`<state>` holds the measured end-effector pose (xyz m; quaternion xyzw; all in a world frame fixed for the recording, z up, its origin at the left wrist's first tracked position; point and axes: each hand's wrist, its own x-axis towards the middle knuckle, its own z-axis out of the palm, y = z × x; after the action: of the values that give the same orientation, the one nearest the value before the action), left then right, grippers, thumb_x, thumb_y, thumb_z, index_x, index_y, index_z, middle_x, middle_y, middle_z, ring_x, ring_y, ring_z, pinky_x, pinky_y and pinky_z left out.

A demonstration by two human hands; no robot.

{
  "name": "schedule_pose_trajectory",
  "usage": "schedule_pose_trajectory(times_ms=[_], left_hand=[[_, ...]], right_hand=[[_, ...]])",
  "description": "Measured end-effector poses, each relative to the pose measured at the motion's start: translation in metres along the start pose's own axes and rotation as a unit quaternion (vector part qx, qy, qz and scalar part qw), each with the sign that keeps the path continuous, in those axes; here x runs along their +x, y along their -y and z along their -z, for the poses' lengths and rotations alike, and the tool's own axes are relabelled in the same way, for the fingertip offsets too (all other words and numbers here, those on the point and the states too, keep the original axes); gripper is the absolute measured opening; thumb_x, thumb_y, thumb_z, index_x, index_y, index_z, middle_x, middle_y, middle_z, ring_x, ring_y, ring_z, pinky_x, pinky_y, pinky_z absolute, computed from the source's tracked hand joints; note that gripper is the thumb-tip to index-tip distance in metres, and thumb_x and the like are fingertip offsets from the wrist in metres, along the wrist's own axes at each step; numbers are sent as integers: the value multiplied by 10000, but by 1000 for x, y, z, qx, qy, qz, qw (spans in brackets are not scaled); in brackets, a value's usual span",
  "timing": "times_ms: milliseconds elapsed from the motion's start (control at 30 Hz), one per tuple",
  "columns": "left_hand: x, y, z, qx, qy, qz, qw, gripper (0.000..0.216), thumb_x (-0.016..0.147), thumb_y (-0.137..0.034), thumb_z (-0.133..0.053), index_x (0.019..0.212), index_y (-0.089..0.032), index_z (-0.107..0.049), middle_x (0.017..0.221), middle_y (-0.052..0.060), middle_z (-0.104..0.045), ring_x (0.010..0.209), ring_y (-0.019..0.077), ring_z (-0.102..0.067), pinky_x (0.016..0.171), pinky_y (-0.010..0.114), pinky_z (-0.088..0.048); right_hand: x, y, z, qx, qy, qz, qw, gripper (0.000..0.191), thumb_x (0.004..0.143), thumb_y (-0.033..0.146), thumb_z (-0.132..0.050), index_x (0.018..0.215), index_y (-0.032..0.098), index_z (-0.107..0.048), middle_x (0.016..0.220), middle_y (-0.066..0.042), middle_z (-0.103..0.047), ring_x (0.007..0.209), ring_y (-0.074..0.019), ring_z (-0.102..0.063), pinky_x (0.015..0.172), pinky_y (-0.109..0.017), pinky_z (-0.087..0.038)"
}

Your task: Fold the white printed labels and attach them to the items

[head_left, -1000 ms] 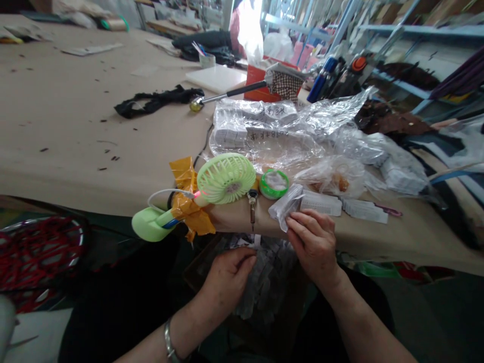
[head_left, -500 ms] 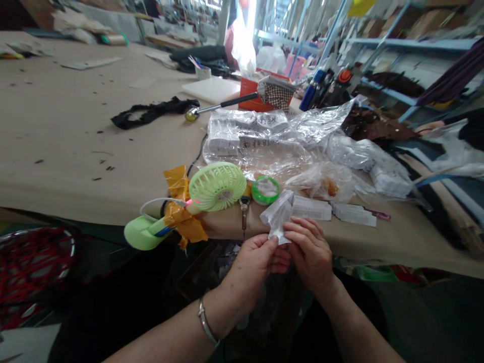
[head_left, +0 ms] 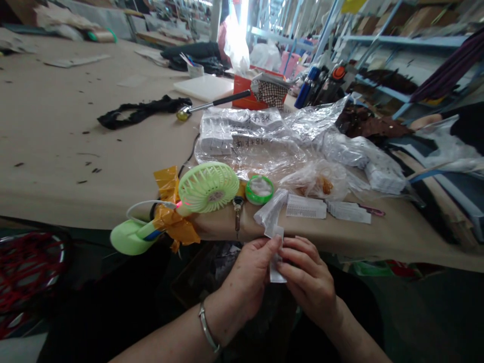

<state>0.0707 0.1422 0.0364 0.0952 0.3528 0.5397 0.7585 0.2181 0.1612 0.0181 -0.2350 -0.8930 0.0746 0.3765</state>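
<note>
My left hand point(head_left: 251, 269) pinches a narrow white label point(head_left: 278, 275) between thumb and fingers, just in front of the table edge. My right hand point(head_left: 312, 277) holds the label's other side with its fingertips. Behind my fingers lies a fanned pile of thin white labels point(head_left: 267, 213) at the edge, close to the held one. To its right are a stack of printed white labels point(head_left: 306, 206) and a second printed stack point(head_left: 348, 212). A green round tub point(head_left: 259, 189) with white stuff inside sits behind the pile, beside a small screwdriver-like tool point(head_left: 237, 214).
A green fan point(head_left: 208, 187) is fixed to the table edge with orange tape point(head_left: 168, 217). Plastic-wrapped paper bundles point(head_left: 215, 133) lie further back, near a metal-headed tool with a black handle point(head_left: 230, 98). A black strap point(head_left: 141, 111) rests at the left.
Both hands have drawn slightly down, towards me. The white label now stands straight between my fingers, apart from the crumpled pile. The whole view has shifted slightly.
</note>
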Motion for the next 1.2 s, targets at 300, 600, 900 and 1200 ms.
schedule_pose_trajectory(times_ms=[300, 600, 900, 1200], left_hand=[[0, 1, -2, 135, -59, 34, 989, 184, 779, -290, -647, 815, -110, -634, 615, 39, -658, 535, 114, -602, 525, 216, -468], [-1, 7, 5, 170, -67, 55, 982, 165, 798, -255, -624, 849, -100, -646, 703, 59, -677, 605, 114, -616, 600, 227, -477], [-3, 1, -2, 88, -69, 115, 987, 140, 836, -177, -550, 885, -91, -649, 733, 92, -687, 584, 144, -630, 594, 272, -500], [-6, 10, -2, -35, -17, 96, 995, 123, 716, -191, -689, 748, -73, -675, 638, 34, -621, 509, 71, -545, 470, 155, -387]], right_hand=[[12, -31, 11, -175, 4, -121, 977, 465, 890, 317, -531, 1309, 125, -464, 1173, -172, -596, 1145, -318, -494, 926, -504, -446], [10, -44, 9, -246, 20, -111, 963, 220, 895, 249, -550, 1074, 179, -657, 1091, -91, -674, 1061, -266, -539, 931, -435, -409], [1, -37, 17, -36, -82, -88, 992, 207, 853, 107, -572, 959, 249, -679, 995, -54, -676, 1036, -225, -581, 864, -421, -501], [-12, -1, 3, 50, -1, 3, 999, 154, 853, 118, -584, 881, 227, -689, 891, -48, -655, 1039, -218, -540, 867, -413, -526]])
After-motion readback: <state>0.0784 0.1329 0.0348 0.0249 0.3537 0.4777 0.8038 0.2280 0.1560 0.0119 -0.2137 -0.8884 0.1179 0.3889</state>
